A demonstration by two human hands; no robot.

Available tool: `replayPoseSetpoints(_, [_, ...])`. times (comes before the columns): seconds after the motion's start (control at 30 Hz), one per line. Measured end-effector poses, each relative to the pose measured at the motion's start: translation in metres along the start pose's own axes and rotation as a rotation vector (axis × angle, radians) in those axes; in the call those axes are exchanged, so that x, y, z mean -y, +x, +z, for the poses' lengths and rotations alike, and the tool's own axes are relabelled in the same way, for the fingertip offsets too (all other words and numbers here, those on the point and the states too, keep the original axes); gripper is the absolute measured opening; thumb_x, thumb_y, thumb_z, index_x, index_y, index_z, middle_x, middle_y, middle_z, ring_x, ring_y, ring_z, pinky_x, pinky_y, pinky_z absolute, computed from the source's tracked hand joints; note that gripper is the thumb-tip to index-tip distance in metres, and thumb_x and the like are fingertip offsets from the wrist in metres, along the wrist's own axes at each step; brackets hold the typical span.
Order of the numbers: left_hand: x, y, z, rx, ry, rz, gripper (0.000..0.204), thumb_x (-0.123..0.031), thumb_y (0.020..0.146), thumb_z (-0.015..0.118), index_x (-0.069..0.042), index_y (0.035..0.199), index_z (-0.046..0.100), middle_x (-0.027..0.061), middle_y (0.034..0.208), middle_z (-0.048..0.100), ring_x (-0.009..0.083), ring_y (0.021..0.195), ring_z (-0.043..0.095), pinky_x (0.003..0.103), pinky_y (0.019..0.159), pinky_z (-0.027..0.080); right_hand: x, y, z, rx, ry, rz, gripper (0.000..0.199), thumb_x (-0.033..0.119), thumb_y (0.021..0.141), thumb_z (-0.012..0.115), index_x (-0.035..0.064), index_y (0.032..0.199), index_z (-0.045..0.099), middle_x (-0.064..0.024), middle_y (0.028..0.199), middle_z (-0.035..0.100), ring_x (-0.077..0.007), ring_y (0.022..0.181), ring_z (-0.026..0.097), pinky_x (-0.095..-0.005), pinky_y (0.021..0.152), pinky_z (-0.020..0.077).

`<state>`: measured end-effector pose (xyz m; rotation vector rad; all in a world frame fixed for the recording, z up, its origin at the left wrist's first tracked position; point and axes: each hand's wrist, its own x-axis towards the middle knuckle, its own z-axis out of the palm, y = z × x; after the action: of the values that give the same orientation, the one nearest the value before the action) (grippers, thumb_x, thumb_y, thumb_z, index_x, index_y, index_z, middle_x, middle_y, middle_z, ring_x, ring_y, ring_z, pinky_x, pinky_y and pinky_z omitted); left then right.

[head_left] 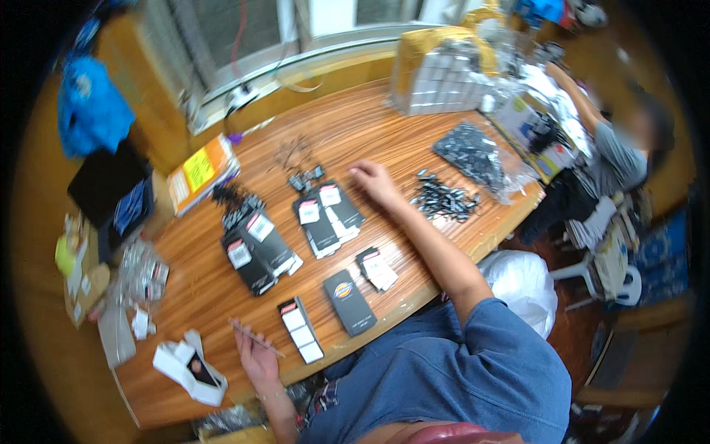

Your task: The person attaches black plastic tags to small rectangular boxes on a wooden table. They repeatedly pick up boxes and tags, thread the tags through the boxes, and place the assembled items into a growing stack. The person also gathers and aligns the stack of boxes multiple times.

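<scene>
My left hand (257, 361) is closed on a thin flat strip-like piece (256, 339), seen nearly edge-on; its kind cannot be made out. To its right lies a narrow black box (301, 331) with white labels, then a dark grey flat box (350, 302) with a round emblem. My right hand (372, 182) is stretched across the table, its fingers loosely bent and apart, with nothing seen in them. Beside it lie black cards (319, 226) with white stickers, small metallic pieces (305, 178) at their far end. Another pile of black cards (255, 255) lies further left.
Loose small dark pieces (445, 198) and a clear bag of dark pieces (477, 157) lie right of my arm. An open white box (189, 370) stands near left. Small white-labelled cards (378, 269) lie nearby. A wrapped carton (444, 74) stands behind; another person (617, 159) works at right.
</scene>
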<state>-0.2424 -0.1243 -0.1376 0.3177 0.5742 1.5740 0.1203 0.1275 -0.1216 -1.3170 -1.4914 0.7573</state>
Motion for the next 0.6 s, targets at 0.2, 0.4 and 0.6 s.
replayPoseSetpoints(0.2, [0.007,0.005,0.016,-0.042,0.021,0.061,0.044,-0.011,0.092,0.042,-0.014,0.134,0.029,0.0022,0.104,0.055,0.0139,0.078,0.055,0.026,0.062,0.047,-0.015,-0.005,0.001,-0.092,0.264,-0.002,0.015,0.012,0.086,0.051,-0.0011,0.089,0.059,-0.0042,0.063,0.056,-0.0104,0.055,0.054,-0.0246,0.051,0.0452])
replayPoseSetpoints(0.4, [0.002,0.003,0.008,0.107,-0.224,-0.038,0.038,-0.011,0.094,0.035,-0.013,0.132,0.031,0.0050,0.109,0.054,0.0165,0.085,0.057,0.028,0.066,0.049,-0.007,-0.010,0.000,-0.082,0.336,0.036,0.015,0.013,0.086,0.052,-0.0012,0.086,0.058,-0.0033,0.061,0.055,-0.0097,0.056,0.053,-0.0235,0.051,0.0437])
replayPoseSetpoints(0.6, [0.004,0.006,0.005,0.117,-0.241,-0.051,0.034,-0.012,0.095,0.033,-0.011,0.129,0.034,0.0052,0.109,0.054,0.0162,0.084,0.058,0.028,0.067,0.051,-0.010,-0.011,-0.005,-0.066,0.394,0.067,0.015,0.015,0.088,0.050,0.0014,0.088,0.056,-0.0024,0.065,0.056,-0.0077,0.056,0.051,-0.0208,0.050,0.0415])
